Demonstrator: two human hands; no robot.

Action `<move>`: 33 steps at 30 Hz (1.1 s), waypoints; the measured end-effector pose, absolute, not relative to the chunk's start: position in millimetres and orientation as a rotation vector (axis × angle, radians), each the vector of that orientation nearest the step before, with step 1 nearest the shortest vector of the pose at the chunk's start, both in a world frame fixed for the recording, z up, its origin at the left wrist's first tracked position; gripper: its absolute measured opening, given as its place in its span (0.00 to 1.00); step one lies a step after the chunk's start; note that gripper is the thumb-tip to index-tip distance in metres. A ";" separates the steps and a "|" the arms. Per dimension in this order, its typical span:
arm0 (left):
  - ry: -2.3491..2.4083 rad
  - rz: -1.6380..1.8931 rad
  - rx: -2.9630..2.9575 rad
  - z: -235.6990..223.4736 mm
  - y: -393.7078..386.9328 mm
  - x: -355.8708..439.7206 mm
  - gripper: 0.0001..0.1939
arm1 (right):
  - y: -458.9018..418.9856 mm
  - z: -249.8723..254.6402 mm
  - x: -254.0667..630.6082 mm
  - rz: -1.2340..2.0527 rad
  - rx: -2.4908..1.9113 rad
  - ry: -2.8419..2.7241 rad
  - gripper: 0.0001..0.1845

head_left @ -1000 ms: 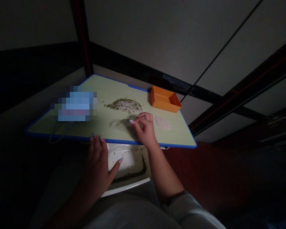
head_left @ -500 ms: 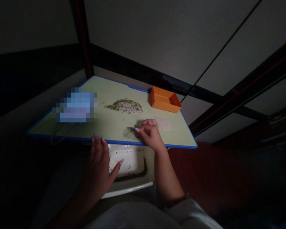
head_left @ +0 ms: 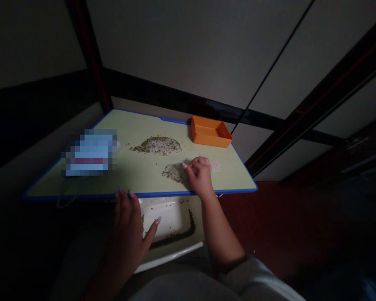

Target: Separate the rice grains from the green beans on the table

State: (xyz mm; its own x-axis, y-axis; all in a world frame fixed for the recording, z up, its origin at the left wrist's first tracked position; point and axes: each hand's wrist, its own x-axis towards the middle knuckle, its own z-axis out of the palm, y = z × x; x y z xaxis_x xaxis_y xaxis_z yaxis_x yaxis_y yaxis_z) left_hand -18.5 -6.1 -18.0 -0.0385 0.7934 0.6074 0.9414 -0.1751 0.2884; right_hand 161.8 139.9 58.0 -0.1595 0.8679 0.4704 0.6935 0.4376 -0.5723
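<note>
My right hand (head_left: 200,175) rests on a pale green tabletop with a blue rim (head_left: 81,194), fingers curled and pressed on a small smear of dark green grains (head_left: 172,172). A bigger heap of mixed green and white grains (head_left: 156,145) lies farther back. A small white pile (head_left: 215,164) sits just right of my right hand. My left hand (head_left: 130,228) lies flat with spread fingers on the left side of a white tray (head_left: 172,257) held under the table's front edge. A curved line of green grains (head_left: 178,235) lies in that tray.
An orange rectangular box (head_left: 209,132) stands at the table's far right corner. A blurred blue object (head_left: 89,152) sits on the table's left part. A dark post (head_left: 87,54) rises behind the table, and a red-brown floor (head_left: 285,225) lies to the right.
My right hand has dragged the small patch of green grains back toward the table's front edge. The left hand and tray stay put; the view has shifted slightly.
</note>
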 end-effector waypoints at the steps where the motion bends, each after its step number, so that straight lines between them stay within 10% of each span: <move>1: -1.850 -1.013 -2.020 -18.4 -5.9 -19.2 0.44 | 140.4 57.3 161.8 0.275 -1.339 -1.895 0.11; 33: -1.890 -0.982 -2.043 -19.4 -5.1 -23.1 0.47 | 132.3 60.2 161.7 0.315 -1.151 -2.125 0.12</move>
